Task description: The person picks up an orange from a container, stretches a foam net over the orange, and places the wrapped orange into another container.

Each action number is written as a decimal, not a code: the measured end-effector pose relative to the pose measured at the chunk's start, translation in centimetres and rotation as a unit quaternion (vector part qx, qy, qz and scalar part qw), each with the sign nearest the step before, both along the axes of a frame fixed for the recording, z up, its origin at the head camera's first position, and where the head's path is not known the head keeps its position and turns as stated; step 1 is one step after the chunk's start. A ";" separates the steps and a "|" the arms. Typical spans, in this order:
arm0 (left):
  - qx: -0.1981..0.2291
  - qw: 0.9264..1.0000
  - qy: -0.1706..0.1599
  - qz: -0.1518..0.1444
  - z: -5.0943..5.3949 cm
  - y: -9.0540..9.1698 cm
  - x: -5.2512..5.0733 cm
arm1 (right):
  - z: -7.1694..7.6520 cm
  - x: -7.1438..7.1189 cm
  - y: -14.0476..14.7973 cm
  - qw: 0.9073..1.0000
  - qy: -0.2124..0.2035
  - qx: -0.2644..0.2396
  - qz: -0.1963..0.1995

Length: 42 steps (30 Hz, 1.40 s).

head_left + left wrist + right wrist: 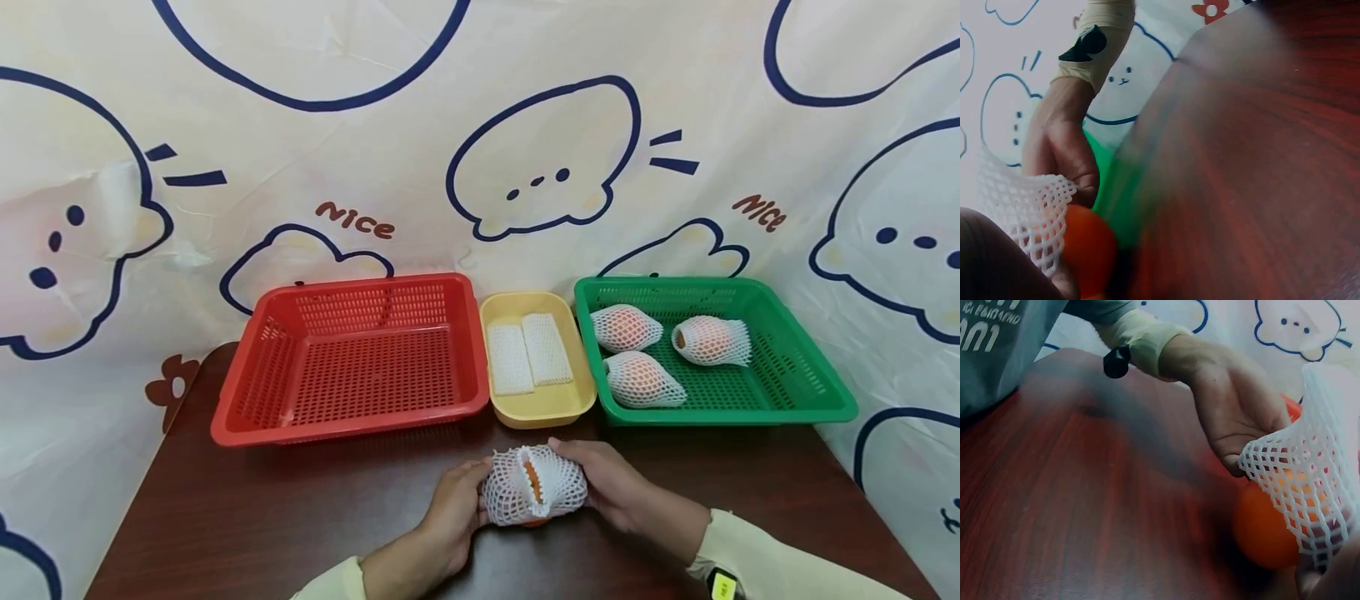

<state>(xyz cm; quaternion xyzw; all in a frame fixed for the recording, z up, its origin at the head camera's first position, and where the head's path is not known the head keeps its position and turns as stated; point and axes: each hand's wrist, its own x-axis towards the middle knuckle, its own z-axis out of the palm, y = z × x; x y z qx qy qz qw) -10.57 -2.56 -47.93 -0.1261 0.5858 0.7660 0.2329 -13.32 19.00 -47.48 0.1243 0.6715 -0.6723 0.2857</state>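
Note:
Between my hands, just above or on the dark table, is a round orange fruit (1266, 525), partly covered by a white foam net sleeve (501, 492). In the head view the sleeve gapes along a slit where orange skin shows. My left hand (452, 510) pinches the sleeve's left side, and my right hand (611, 483) pinches its right side. Both wrist views show the fruit's lower part bare beneath the net edge. Some fingertips are hidden behind the net.
Behind the hands stand a red basket (348, 425), a yellow tray (540, 408) with two flat foam nets (546, 348), and a green basket (735, 415) holding three net-wrapped fruits (643, 380). A patterned cloth hangs behind the table (300, 508).

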 end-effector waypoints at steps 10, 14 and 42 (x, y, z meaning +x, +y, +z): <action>-0.160 0.984 0.046 0.066 -0.8 1.6 -0.4 | -2.2 0.8 -2.9 0.987 0.069 0.110 -0.096; -0.170 0.981 0.066 0.061 -1.1 1.7 -0.2 | -2.5 1.0 -3.4 0.981 0.090 0.131 -0.111; -0.111 0.992 0.056 0.017 -1.3 2.6 0.1 | -1.4 0.4 -3.6 0.983 0.093 0.079 -0.136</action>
